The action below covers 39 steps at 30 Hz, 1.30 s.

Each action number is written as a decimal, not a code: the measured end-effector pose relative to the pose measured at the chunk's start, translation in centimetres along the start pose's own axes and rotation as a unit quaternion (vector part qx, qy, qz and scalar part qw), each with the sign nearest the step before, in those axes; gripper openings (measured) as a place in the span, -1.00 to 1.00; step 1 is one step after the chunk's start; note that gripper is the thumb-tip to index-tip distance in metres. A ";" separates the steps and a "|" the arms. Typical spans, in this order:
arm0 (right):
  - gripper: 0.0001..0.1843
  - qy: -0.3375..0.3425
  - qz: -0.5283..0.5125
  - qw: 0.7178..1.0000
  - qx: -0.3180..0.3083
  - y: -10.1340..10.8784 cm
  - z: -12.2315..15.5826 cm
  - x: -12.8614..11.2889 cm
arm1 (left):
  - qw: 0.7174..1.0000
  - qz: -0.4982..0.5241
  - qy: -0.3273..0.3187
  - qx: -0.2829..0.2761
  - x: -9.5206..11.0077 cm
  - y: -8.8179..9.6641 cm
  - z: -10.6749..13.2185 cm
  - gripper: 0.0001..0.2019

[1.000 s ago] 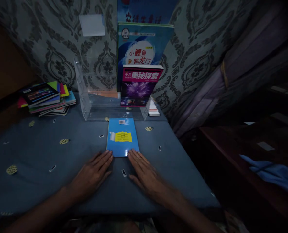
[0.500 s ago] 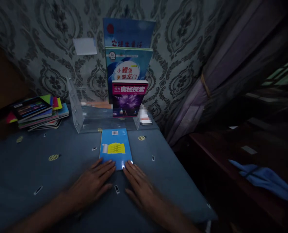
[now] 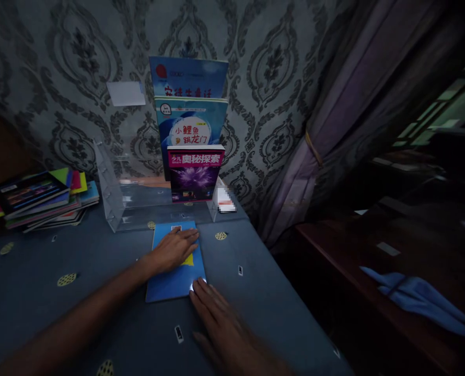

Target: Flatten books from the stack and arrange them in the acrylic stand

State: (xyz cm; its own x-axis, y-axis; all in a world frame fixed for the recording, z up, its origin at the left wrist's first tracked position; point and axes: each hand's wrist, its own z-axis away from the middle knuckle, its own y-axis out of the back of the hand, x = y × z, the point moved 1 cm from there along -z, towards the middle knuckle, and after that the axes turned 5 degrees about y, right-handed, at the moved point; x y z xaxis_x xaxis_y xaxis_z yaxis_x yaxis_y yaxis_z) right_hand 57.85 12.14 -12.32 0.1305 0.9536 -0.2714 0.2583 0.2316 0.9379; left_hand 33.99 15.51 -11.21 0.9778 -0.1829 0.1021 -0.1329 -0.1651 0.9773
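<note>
A thin blue book (image 3: 173, 282) with a yellow patch lies flat on the blue table cloth (image 3: 79, 313). My left hand (image 3: 173, 249) rests flat on top of it, fingers stretched toward its far edge. My right hand (image 3: 217, 324) lies open on the cloth, fingertips touching the book's near right corner. Behind the book stands a clear acrylic book stand (image 3: 115, 209) holding three upright books: a purple one (image 3: 195, 172) in front, a blue-white one (image 3: 191, 125) and a blue one (image 3: 189, 78) behind.
A stack of colourful books (image 3: 40, 201) lies at the left of the table. Patterned wallpaper (image 3: 256, 78) backs the stand, with a curtain (image 3: 334, 120) at the right. A dark wooden surface with a blue cloth (image 3: 416, 297) sits past the table's right edge.
My left hand has moved forward from the book's near edge onto its cover. The view has tilted upward, so everything sits lower in the frame. My right hand stays at the near corner.
</note>
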 end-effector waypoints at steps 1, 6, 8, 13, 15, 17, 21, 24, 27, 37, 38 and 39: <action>-0.25 0.004 0.002 1.000 0.000 0.0 0.0 0.1 | 1.000 0.000 0.005 0.000 -0.4 0.0 -0.6 -0.57; -0.21 0.018 0.005 1.000 0.013 -0.5 0.1 0.5 | 0.999 0.024 0.023 0.008 -1.5 -0.3 -1.9 -0.57; -0.20 0.020 0.009 1.000 0.018 -0.6 0.2 0.5 | 0.999 0.033 0.017 0.005 -1.9 -0.6 -1.7 -0.56; -0.17 0.029 0.022 0.999 0.039 -0.4 0.2 0.3 | 0.998 0.050 0.033 0.016 -3.9 -0.7 0.3 -0.53; -0.19 0.036 0.030 0.998 0.043 -0.4 0.2 0.3 | 0.997 0.050 0.046 0.025 -5.1 -0.5 1.7 -0.53; -0.21 0.045 0.037 0.997 0.042 -0.4 0.1 0.4 | 0.997 0.049 0.057 0.036 -6.2 -0.3 3.3 -0.52; -0.30 0.065 0.038 0.995 0.062 -0.5 -0.5 0.9 | 0.992 0.061 0.089 0.069 -7.4 -0.1 6.1 -0.48; -0.41 0.060 0.041 0.994 0.076 -0.3 -1.4 1.2 | 0.989 0.068 0.105 0.082 -7.4 -0.2 6.9 -0.47; -0.44 0.051 0.042 0.996 0.057 -0.2 -3.3 1.5 | 0.988 0.067 0.106 0.090 -7.3 -0.5 6.8 -0.50; -0.39 -0.106 0.025 0.994 -0.008 -0.6 -14.1 6.9 | 0.986 0.056 0.101 0.117 -7.6 -1.6 6.8 -0.52; -0.41 -0.119 0.024 0.993 0.002 -0.5 -14.5 7.3 | 0.987 0.055 0.101 0.114 -7.6 -1.5 6.8 -0.52; -0.44 -0.128 0.020 0.991 0.017 -0.5 -14.7 7.7 | 0.987 0.053 0.100 0.110 -7.6 -1.5 6.8 -0.52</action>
State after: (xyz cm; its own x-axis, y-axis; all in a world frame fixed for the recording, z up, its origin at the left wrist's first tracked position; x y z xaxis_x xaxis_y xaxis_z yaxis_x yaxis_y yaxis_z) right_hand 44.65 22.25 -11.68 0.3786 0.8811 -0.2835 0.2786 0.1836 0.9427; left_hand 25.69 10.54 -14.66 0.9659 -0.0192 0.2581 -0.2470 -0.3660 0.8972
